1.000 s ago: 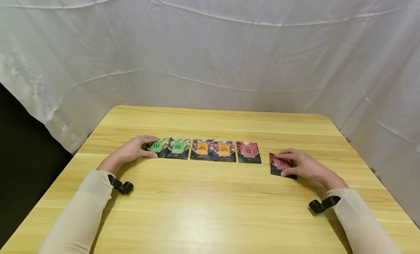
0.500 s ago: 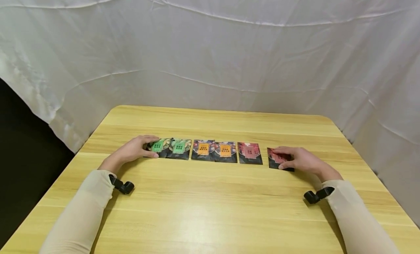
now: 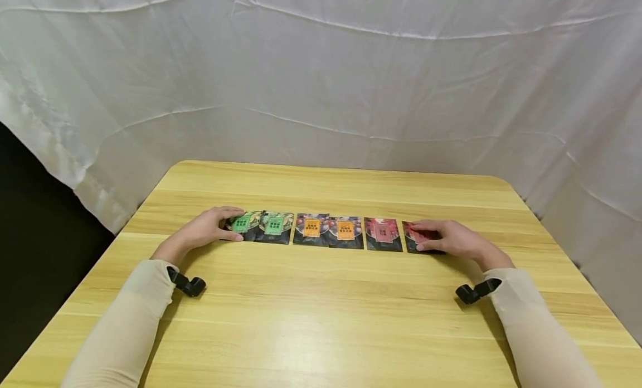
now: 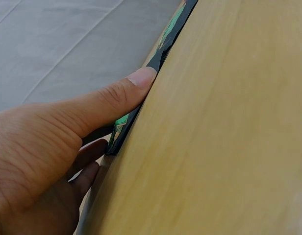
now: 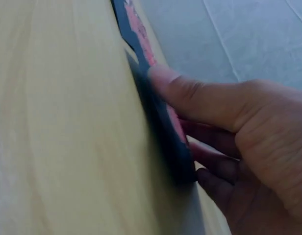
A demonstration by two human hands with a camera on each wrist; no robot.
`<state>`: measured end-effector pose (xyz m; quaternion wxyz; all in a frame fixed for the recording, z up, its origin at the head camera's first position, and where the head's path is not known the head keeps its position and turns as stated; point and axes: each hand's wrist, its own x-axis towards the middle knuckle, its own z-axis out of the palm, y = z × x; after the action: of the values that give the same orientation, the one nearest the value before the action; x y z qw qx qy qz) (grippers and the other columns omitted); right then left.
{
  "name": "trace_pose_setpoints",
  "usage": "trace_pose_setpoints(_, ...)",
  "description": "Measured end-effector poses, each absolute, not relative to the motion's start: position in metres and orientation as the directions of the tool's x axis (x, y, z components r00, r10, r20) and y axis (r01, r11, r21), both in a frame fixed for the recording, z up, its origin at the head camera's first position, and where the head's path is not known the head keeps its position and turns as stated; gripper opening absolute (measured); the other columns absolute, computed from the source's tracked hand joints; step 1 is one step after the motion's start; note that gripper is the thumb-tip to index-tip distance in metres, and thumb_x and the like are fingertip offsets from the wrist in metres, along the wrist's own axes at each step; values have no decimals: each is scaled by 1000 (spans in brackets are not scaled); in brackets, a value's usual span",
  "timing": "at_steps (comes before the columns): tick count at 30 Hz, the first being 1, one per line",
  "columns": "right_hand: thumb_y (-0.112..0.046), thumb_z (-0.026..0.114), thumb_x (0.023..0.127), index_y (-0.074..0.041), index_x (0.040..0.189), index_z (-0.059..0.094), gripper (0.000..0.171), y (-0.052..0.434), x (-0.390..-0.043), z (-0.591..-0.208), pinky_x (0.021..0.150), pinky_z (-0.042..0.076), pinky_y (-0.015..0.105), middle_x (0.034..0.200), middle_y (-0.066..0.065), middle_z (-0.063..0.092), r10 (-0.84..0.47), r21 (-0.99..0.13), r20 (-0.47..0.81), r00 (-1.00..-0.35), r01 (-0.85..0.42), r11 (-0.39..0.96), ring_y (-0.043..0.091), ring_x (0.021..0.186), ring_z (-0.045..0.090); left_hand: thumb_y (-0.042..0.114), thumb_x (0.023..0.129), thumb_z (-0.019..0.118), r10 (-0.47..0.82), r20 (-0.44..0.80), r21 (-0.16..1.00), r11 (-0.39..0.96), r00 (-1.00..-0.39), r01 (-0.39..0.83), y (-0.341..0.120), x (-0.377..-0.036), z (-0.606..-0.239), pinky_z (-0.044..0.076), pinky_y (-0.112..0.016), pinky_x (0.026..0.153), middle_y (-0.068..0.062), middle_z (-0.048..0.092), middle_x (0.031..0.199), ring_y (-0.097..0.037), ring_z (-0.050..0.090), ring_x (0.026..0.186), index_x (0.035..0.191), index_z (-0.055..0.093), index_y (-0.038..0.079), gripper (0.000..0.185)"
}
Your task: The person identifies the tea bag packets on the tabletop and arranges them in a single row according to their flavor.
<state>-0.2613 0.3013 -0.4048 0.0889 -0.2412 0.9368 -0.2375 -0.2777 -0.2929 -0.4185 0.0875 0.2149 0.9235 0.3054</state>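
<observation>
Six-odd flat sachets lie in a row across the table: green ones at left, orange in the middle, red at right. My left hand (image 3: 208,227) holds the leftmost green sachet (image 3: 242,223), thumb at its near edge and fingers at its far side. Beside it lies another green sachet (image 3: 275,226). My right hand (image 3: 458,240) grips the rightmost red sachet (image 3: 410,237) between thumb and fingers, covering much of it. In the right wrist view this sachet (image 5: 163,129) is blurred, its near end close over the wood. Just left of it lies the other red sachet (image 3: 383,234).
Two orange-labelled sachets, one left (image 3: 311,229) and one right (image 3: 346,232), lie edge to edge mid-row. The wooden table (image 3: 311,310) has rounded far corners. A pale curtain (image 3: 321,87) hangs behind it. Each wrist wears a small black camera.
My right hand has slid the red sachet leftward and slightly away, bringing it level with the row and close to the other red one. My left hand has stayed in place.
</observation>
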Motion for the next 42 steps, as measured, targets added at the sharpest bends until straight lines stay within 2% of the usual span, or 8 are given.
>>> trace_pose_setpoints(13,-43,73,87,-16,139,58,61,293,-266,-418,99,42,55,136,14,57,-452,-472,2,-892,-399,786,36,124,51,39,84,77,450,-38,597,727,-892,341,-292,-274,-416,28,-60,109,-21,36,152,-42,32,138,148,43,5,81)
trace_pose_setpoints(22,-42,72,88,-15,139,57,59,292,-264,-419,101,40,57,139,14,55,-463,-477,5,-886,-409,778,37,127,49,41,83,77,449,-42,594,729,-892,339,-291,-275,-416,27,-60,110,-21,36,152,-42,29,140,148,43,5,82)
trace_pose_setpoints(42,-41,71,89,-14,139,57,58,290,-264,-413,102,40,57,142,15,51,-464,-473,11,-886,-413,778,38,129,47,41,85,76,463,-33,541,753,-886,373,-292,-275,-412,27,-60,110,-21,36,152,-42,30,139,148,43,6,80)
